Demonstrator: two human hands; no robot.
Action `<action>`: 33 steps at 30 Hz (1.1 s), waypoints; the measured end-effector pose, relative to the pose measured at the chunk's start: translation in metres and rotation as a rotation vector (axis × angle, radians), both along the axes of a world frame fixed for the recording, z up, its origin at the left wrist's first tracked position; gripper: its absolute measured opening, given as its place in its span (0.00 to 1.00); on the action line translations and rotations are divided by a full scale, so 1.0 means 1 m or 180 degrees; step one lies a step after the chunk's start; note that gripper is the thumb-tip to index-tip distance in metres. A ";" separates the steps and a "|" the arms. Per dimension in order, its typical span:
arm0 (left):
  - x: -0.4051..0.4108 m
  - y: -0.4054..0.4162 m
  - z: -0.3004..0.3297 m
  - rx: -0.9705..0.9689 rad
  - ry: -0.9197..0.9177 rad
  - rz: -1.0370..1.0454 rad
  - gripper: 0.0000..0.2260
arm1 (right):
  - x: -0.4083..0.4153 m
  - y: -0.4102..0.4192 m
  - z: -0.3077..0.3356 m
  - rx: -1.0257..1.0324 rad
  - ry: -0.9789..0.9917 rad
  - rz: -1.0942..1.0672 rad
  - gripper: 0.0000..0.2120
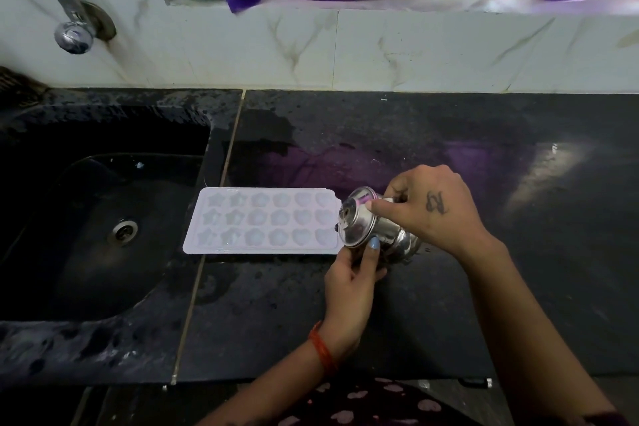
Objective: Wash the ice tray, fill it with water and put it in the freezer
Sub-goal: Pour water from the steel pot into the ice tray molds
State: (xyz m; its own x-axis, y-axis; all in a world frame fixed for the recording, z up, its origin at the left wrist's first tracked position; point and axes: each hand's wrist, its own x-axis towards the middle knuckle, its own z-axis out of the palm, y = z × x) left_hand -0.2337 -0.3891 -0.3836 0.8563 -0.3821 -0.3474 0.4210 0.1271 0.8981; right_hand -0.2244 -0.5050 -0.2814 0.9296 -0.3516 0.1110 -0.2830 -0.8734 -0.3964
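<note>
1. Right hand (432, 214) wrapped over a steel pot (377, 228), tipped sideways, mouth facing left.
2. Left hand (352, 273) closed on the pot from below — thumb against the rim.
3. White ice tray (262, 221) flat on the dark counter (449, 304), just left of the pot, beside the sink (103, 218).
4. Tap (69, 28) above, at far left.

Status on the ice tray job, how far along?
Likely washed: white ice tray lies flat on the wet counter beside the sink. In hand: left hand and right hand tilt a steel pot at the tray's right end, apparently filling. Left: finish filling, then freezer, not in view.
</note>
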 end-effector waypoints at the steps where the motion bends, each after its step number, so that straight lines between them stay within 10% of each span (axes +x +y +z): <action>1: 0.000 0.000 0.000 0.0040 -0.0031 0.0005 0.12 | -0.001 -0.001 -0.001 0.0069 -0.0006 -0.0014 0.16; 12: 0.016 0.021 0.001 0.0558 -0.0411 0.0113 0.09 | 0.002 0.002 -0.007 0.0908 -0.0079 -0.0176 0.14; 20: 0.042 0.050 0.012 0.0591 -0.0510 0.0148 0.28 | 0.022 0.021 -0.005 0.1396 -0.0209 -0.0187 0.15; 33: 0.124 0.100 0.027 0.0495 -0.0786 0.0033 0.23 | 0.089 0.049 -0.009 0.2074 -0.0429 -0.0159 0.13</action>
